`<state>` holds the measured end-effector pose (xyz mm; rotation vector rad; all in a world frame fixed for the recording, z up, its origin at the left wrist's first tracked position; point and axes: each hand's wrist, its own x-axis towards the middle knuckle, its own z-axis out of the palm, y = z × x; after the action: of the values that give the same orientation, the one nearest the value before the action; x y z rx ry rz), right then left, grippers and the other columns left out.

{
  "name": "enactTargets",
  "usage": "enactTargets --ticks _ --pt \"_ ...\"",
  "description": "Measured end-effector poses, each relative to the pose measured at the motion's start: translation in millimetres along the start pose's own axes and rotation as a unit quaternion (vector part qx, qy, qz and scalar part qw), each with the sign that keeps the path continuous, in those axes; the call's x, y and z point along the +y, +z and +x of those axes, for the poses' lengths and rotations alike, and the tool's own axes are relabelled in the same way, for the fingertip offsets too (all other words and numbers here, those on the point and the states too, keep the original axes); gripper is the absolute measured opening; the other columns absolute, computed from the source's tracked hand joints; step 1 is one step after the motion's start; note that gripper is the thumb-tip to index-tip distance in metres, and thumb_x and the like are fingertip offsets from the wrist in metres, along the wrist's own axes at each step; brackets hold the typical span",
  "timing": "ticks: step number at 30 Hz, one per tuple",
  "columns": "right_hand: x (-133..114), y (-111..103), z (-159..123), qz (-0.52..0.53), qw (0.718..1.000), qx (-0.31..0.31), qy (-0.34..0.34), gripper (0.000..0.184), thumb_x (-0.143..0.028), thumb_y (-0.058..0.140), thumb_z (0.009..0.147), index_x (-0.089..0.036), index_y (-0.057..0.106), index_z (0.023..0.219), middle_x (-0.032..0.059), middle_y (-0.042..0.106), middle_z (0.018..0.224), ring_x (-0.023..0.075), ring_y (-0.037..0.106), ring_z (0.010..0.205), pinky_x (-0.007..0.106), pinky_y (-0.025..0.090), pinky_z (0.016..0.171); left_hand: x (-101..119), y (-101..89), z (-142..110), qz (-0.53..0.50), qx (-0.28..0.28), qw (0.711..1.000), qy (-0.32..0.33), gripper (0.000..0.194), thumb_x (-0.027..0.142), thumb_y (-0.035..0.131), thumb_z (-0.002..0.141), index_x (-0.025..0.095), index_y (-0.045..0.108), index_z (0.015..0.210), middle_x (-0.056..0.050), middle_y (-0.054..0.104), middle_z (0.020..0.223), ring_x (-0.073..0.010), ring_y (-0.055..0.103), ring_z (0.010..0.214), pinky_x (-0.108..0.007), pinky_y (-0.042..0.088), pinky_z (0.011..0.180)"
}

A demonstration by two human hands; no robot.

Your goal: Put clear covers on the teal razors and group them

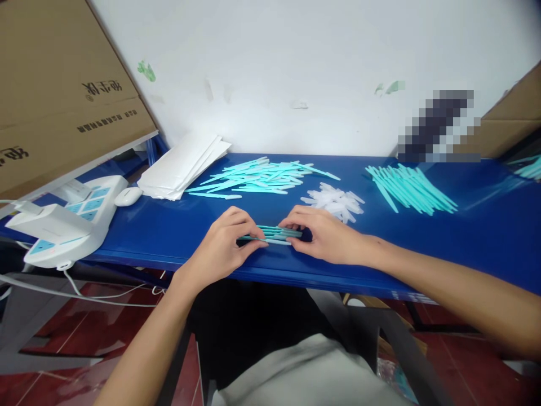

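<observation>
Near the front edge of the blue table, my left hand (230, 242) pinches one end of a small bundle of slim turquoise eyebrow razors (273, 232). My right hand (323, 234) grips the other end, its thumb and fingers closed around the tips. The bundle lies sideways between both hands, and its ends are partly hidden by my fingers. Just beyond my right hand is a heap of small whitish translucent caps (333, 200). Behind my hands lies a loose pile of turquoise razors (257, 176). A neater row of them (409, 189) is further right.
White paper envelopes or sheets (181, 166) lie at the back left. A white power strip (91, 208) with a plugged-in charger and a small white case (128, 196) sits left. A large cardboard box (63, 84) stands beyond it. The white wall (274, 73) borders the blue table (456, 248).
</observation>
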<state>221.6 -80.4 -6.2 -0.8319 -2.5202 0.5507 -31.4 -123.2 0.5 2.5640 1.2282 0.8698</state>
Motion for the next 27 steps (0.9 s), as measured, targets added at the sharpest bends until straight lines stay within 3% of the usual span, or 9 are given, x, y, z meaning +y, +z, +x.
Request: enactTargets --ticks 7,11,13,16,20,27 --pt "1.5 -0.9 0.6 0.005 1.000 -0.002 -0.001 0.025 -0.028 0.059 0.095 -0.020 0.068 0.116 0.0077 0.066 0.104 0.0193 0.062 0.093 0.033 0.051 0.078 0.2 0.5 -0.8 0.023 -0.052 0.998 0.013 0.013 0.032 0.068 0.093 0.025 0.078 0.098 -0.005 0.062 0.095 -0.0223 0.053 0.097 -0.038 0.049 0.090" --pt "3.1 -1.7 0.9 0.014 1.000 -0.007 0.004 0.025 -0.030 0.061 0.095 -0.021 0.069 0.117 0.0076 0.066 0.103 0.0195 0.062 0.092 0.033 0.050 0.077 -0.9 4.7 -1.4 0.038 -0.043 0.998 -0.036 0.042 0.039 0.067 0.094 0.029 0.063 0.134 -0.009 0.055 0.125 -0.0278 0.047 0.120 -0.044 0.047 0.101" --pt "4.1 -1.5 1.3 0.016 1.000 -0.005 0.009 0.027 -0.031 0.062 0.095 -0.021 0.069 0.119 0.0077 0.066 0.104 0.0198 0.062 0.092 0.033 0.051 0.076 -1.6 5.4 -1.7 0.049 -0.051 0.996 -0.055 0.049 0.043 0.064 0.095 0.029 0.056 0.141 -0.010 0.050 0.136 -0.0309 0.042 0.130 -0.049 0.042 0.107" --pt "4.0 -1.2 1.9 0.025 1.000 -0.012 0.013 0.027 -0.031 0.062 0.094 -0.022 0.070 0.119 0.0073 0.066 0.103 0.0196 0.062 0.092 0.032 0.050 0.076 -2.5 5.1 -1.1 0.052 -0.075 0.994 -0.062 0.038 0.046 0.056 0.099 0.025 0.064 0.129 -0.010 0.054 0.132 -0.0306 0.046 0.125 -0.050 0.041 0.107" --pt "-0.4 -2.3 2.3 0.041 0.999 -0.019 0.013 0.025 -0.028 0.061 0.095 -0.023 0.071 0.118 0.0066 0.066 0.101 0.0188 0.061 0.089 0.032 0.049 0.075 -1.5 3.6 0.7 0.041 -0.099 0.992 -0.068 0.032 0.049 0.052 0.100 0.023 0.066 0.114 -0.007 0.060 0.114 -0.0254 0.053 0.103 -0.043 0.044 0.092" --pt "-4.7 -3.1 -0.2 0.048 0.999 -0.022 0.011 0.026 -0.029 0.057 0.097 -0.021 0.069 0.119 0.0061 0.065 0.100 0.0174 0.059 0.089 0.031 0.048 0.075 -1.3 2.0 -0.4 0.038 -0.122 0.989 -0.072 0.029 0.048 0.048 0.103 0.025 0.062 0.113 -0.004 0.060 0.110 -0.0228 0.052 0.098 -0.039 0.040 0.088"
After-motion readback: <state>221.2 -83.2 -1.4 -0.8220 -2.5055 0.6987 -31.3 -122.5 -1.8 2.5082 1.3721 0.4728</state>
